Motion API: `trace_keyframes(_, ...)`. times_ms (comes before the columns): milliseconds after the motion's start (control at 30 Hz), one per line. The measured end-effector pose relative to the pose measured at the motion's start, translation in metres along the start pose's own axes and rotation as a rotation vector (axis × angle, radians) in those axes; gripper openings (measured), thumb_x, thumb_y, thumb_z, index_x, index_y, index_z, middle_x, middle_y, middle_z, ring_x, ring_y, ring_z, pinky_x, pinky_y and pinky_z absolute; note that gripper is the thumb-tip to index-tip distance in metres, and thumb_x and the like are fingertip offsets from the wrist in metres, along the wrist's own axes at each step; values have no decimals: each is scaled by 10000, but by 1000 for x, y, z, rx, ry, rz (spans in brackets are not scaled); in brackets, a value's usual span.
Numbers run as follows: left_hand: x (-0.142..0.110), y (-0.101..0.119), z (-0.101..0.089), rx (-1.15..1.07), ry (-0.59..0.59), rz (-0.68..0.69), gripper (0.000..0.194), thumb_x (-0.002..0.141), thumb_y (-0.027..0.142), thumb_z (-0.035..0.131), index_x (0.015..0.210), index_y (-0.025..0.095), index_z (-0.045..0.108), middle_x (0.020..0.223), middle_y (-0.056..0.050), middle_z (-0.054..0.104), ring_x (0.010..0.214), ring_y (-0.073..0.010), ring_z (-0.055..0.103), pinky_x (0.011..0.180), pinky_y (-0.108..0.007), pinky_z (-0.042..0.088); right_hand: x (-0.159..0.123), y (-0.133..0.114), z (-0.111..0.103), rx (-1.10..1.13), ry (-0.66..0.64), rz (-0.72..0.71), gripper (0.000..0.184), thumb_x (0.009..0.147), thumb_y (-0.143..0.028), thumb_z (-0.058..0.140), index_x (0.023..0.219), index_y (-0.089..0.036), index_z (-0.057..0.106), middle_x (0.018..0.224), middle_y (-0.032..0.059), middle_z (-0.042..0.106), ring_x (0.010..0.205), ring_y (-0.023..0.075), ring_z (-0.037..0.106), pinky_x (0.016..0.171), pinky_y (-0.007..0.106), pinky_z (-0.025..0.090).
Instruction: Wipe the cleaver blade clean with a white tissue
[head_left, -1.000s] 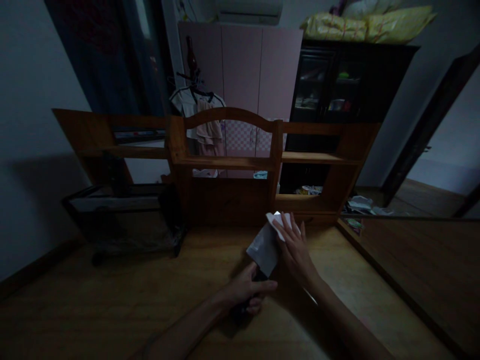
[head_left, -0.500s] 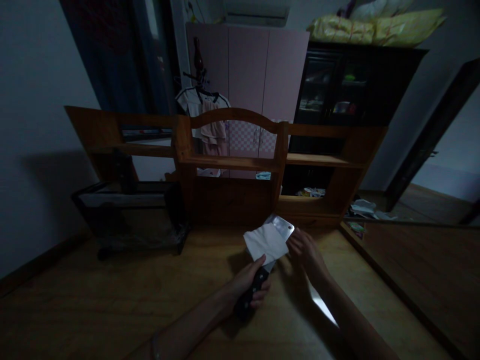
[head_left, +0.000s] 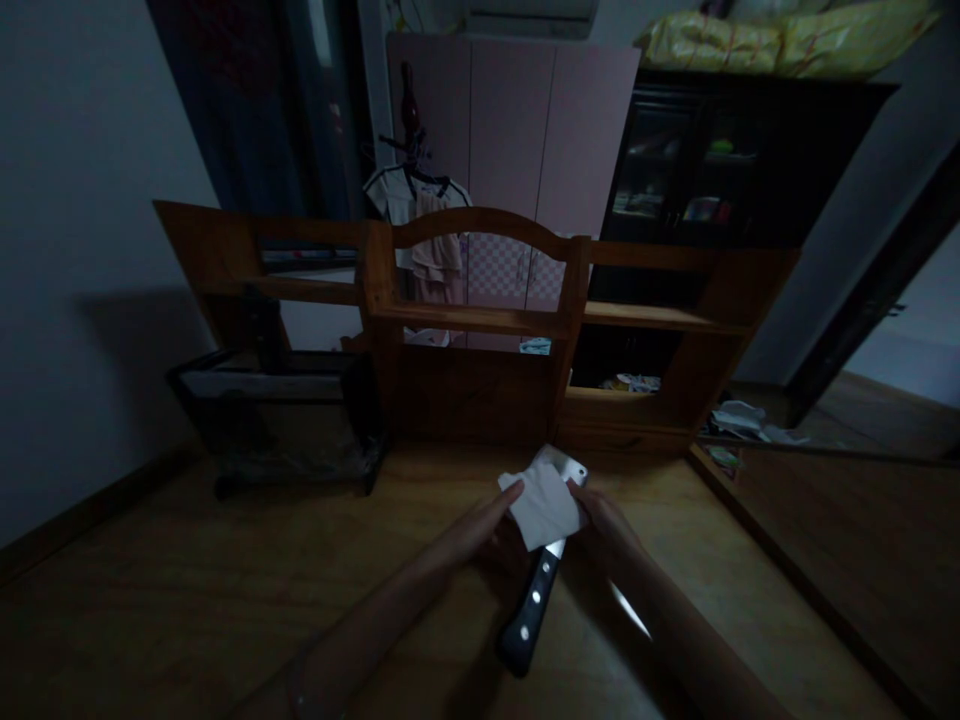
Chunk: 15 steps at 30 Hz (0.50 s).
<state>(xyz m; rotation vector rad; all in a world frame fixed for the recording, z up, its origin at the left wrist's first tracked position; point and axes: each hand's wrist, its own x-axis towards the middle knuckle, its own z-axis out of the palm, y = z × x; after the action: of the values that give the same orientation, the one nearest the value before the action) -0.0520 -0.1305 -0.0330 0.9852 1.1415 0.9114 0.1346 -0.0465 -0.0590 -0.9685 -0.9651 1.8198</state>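
A cleaver (head_left: 534,597) with a black riveted handle is held above the wooden tabletop, its handle pointing down toward me. Folded over the blade lies a white cloth or tissue (head_left: 546,508); the far end of the blade, with a small hole in its corner, shows beyond it. My left hand (head_left: 486,525) grips the left edge of the white cloth, thumb on top, the other fingers mostly hidden beneath. At the blade's right side, my right hand (head_left: 600,515) is closed, its thumb by the cloth's edge and its remaining fingers out of sight underneath.
A wooden shelf unit (head_left: 472,318) stands along the back of the tabletop (head_left: 405,590). To the left is a dark-framed, glass-like box (head_left: 292,435). A raised wooden edge (head_left: 780,565) borders the right side. A bright streak of light lies near my right forearm.
My left hand has let go of the cleaver's handle and moved up to the white cloth. My right hand has closed in on the blade's right side. The view has shifted slightly.
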Motion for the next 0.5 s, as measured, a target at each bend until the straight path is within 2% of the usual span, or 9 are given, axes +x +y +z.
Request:
trace_keyframes(67,-1,6,-9,169,116,46,708,867,726,243,836,121,609,622,-74,642,535,-201,633,534,-301,485,0,1,1,-10,14,-14,249,717,-377,735,734,-135,679,679,49,701,575,162,609,525,254,447)
trace_keyframes(100,-2,9,-13,289,254,136,672,883,703,237,814,140,597,601,-54,621,533,-191,624,541,-294,482,0,1,2,-14,19,-24,257,704,-377,747,727,-131,676,668,43,696,567,155,601,522,249,440)
trace_keyframes(167,-8,14,-15,557,600,395,526,917,615,313,837,175,591,683,-40,624,646,-188,639,635,-301,499,-1,0,3,-23,19,-40,266,682,-370,767,719,-124,674,651,34,688,552,144,589,518,242,430)
trace_keyframes(233,-15,18,-12,784,788,647,375,950,486,367,947,200,610,893,-62,650,868,-198,644,796,-327,499,-4,-1,5,-32,9,-48,265,671,-358,777,704,-116,675,622,28,676,527,134,576,502,237,416)
trace_keyframes(267,-18,19,-9,875,759,740,342,965,429,363,1032,207,614,1020,-77,646,981,-201,625,874,-340,482,-5,-2,6,-34,-1,-49,263,672,-353,777,710,-112,680,619,29,675,523,135,577,499,238,415)
trace_keyframes(300,-21,19,-5,960,658,821,337,975,386,354,1123,215,604,1139,-84,625,1078,-200,594,942,-348,459,-7,-1,7,-32,-14,-50,259,675,-347,775,732,-109,689,630,34,682,530,139,585,506,241,423)
trace_keyframes(367,-27,17,2,1139,339,941,362,985,345,350,1264,241,557,1316,-66,560,1233,-192,509,1064,-366,383,-10,0,9,-23,-45,-46,258,682,-326,770,797,-105,705,680,51,705,560,155,614,531,252,449)
trace_keyframes(433,-29,13,8,1283,64,973,396,991,348,349,1347,263,501,1420,-36,490,1337,-188,414,1143,-388,293,-11,4,9,-10,-79,-37,260,701,-321,752,831,-100,711,740,80,724,596,175,641,561,269,476)
trace_keyframes(500,-28,9,10,1352,-36,926,430,1000,365,323,1406,275,434,1482,-18,416,1394,-183,332,1172,-401,246,-10,7,9,1,-113,-31,262,734,-336,722,839,-96,714,786,108,732,633,194,660,591,286,497)
